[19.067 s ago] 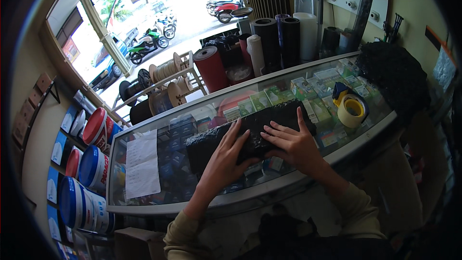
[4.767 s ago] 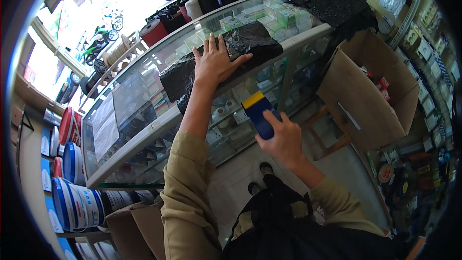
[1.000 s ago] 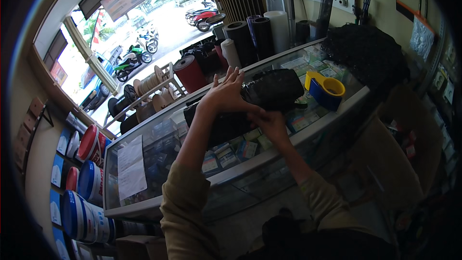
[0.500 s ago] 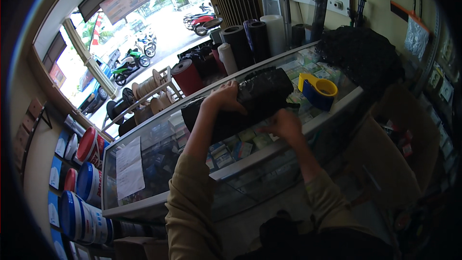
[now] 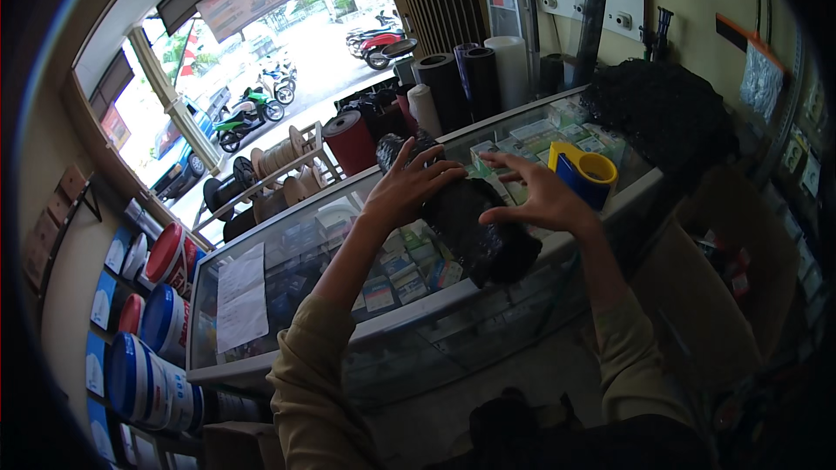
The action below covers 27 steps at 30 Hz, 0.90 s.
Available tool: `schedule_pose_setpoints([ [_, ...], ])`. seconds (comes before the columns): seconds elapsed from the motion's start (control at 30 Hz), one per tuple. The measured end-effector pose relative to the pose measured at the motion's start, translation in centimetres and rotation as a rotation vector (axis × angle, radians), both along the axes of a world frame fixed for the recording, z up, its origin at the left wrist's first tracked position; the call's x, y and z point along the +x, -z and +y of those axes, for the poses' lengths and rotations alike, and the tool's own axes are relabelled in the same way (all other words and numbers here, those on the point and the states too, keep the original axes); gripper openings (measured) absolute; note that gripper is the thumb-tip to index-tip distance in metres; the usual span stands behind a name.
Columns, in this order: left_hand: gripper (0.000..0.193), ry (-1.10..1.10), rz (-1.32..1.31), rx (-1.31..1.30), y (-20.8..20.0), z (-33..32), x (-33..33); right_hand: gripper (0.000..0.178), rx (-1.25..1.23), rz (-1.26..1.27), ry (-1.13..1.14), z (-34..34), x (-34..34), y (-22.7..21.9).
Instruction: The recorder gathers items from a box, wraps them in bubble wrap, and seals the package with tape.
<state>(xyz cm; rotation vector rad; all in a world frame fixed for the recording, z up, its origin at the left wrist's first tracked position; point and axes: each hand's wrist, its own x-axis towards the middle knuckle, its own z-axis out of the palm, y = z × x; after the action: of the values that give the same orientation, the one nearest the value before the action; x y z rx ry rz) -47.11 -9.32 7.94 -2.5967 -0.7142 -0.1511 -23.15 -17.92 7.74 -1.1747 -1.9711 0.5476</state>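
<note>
A bundle wrapped in shiny black plastic [image 5: 461, 219] lies slantwise on the glass display counter [image 5: 392, 318], its near end close to the counter's front edge. On the bundle's upper left part rests my left hand [image 5: 413, 184], fingers stretched and spread across it. My right hand [image 5: 547, 196] hovers at the bundle's right side, thumb and fingers wide apart with nothing between them. Just beyond my right hand stands a yellow and blue tape dispenser [image 5: 582, 176]. The underside of the bundle is hidden.
A heap of black plastic [image 5: 666, 113] covers the counter's right end. A paper sheet [image 5: 242, 298] lies at its left. Behind are upright rolls [image 5: 435, 91] and wire spools [image 5: 283, 157]. Paint buckets [image 5: 152, 383] stand at left, an open cardboard box [image 5: 697, 287] at right.
The bundle has turned from lying along the counter to pointing toward me. My right hand has lifted off its near side and opened. My left hand's fingers have spread.
</note>
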Motion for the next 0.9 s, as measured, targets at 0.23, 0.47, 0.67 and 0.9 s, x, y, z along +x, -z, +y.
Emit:
schedule_pose_setpoints([
  [0.23,0.100,-0.140,-0.229,-0.063,0.9,-3.6,-2.1,0.076,0.070,0.187,-0.038,-2.4,-4.1,1.9],
  [0.47,0.100,-0.173,-0.582,-0.623,2.8,-8.5,-4.5,0.039,-0.041,0.305,-0.116,-0.7,-3.4,5.3],
  [0.67,0.054,-0.023,-1.301,-1.008,8.2,-8.4,-10.3,0.031,-0.073,0.181,-0.248,-4.0,-7.0,6.1],
  [0.9,0.035,-0.562,-1.832,-0.513,8.6,-16.2,-3.1,0.049,-0.130,0.376,0.191,-5.8,-7.9,6.7],
])
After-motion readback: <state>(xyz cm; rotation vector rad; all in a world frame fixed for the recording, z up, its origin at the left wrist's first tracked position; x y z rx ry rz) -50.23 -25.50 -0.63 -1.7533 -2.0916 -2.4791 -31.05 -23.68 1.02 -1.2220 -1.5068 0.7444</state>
